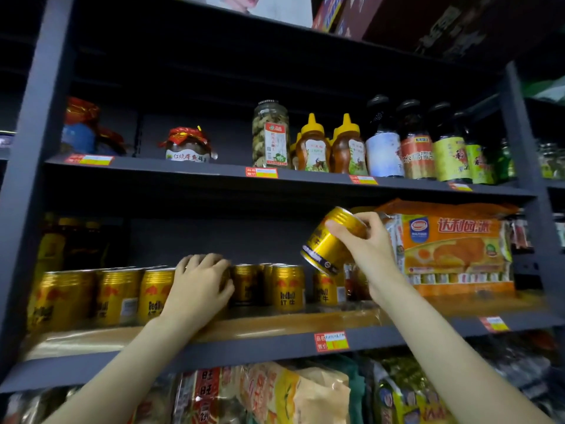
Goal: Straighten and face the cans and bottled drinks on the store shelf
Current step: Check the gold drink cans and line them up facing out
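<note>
Two hands are at work on the middle shelf, where gold Red Bull cans stand in a row across the lower left and centre of the frame. The left hand curls over the top and side of one standing can, hiding it almost wholly, probably to steady or turn it so its label faces out. The right hand, right of centre, pinches a lifted can by its upper end, tilted with its base toward the lower left, clear of the row; it is likely held up so a slot can be made. The row's labels face unevenly, so facing looks partly done. An orange snack pack sits just right of that hand.
</note>
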{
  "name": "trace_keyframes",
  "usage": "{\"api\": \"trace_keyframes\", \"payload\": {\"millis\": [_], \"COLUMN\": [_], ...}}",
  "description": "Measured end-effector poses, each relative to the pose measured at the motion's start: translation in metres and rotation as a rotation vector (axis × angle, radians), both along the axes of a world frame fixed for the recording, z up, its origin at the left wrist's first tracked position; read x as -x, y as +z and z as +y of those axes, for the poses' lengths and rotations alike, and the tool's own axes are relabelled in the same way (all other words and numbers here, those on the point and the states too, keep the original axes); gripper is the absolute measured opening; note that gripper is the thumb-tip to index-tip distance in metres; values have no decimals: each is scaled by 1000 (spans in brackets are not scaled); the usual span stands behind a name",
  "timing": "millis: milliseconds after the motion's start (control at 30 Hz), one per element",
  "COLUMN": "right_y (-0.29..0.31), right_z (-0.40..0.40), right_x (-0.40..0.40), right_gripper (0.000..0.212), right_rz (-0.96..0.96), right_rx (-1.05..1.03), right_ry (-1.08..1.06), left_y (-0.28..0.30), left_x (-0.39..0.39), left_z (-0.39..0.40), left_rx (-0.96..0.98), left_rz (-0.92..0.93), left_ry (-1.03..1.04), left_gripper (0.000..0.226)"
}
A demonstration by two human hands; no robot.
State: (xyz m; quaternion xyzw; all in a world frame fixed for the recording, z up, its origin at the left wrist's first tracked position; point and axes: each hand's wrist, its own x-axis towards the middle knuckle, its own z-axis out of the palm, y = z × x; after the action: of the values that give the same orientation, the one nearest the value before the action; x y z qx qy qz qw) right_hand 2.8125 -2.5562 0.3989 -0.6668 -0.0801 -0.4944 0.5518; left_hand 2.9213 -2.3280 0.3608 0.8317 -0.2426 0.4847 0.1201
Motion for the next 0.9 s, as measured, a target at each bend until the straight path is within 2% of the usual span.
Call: {"api": "trace_keyframes", "payload": {"millis": [100,267,567,667,733,833,900], "right_y": [4,-10,-17,-19,-12,13,28], "right_z": [-20,-34,-44,-51,-47,-16,10], "right_x": [-16,-41,-73,-78,-79,-77,-86], "right_gripper": [42,45,46,45,41,30,27], "right_rz": [171,330,536,574,481,278,279], "right_rx": [214,320,540,552,620,673,790], "right_ry": [-238,-267,-557,-546,-583,-355,-196], "left_y": [-7,-9,-13,-15,-14,-14,-13], "left_x": [-8,-8,-13,-14,-16,-18,-19], "left_z": [-3,-4,-3,-3,-3,-2,-2], "left_rx": [9,-7,111,179,231,254,254], "left_rz": [-126,-182,-191,-224,-251,-252,-250], "left_ry": [61,125,163,132,107,90,82], "left_gripper": [23,40,46,45,45,45,45]}}
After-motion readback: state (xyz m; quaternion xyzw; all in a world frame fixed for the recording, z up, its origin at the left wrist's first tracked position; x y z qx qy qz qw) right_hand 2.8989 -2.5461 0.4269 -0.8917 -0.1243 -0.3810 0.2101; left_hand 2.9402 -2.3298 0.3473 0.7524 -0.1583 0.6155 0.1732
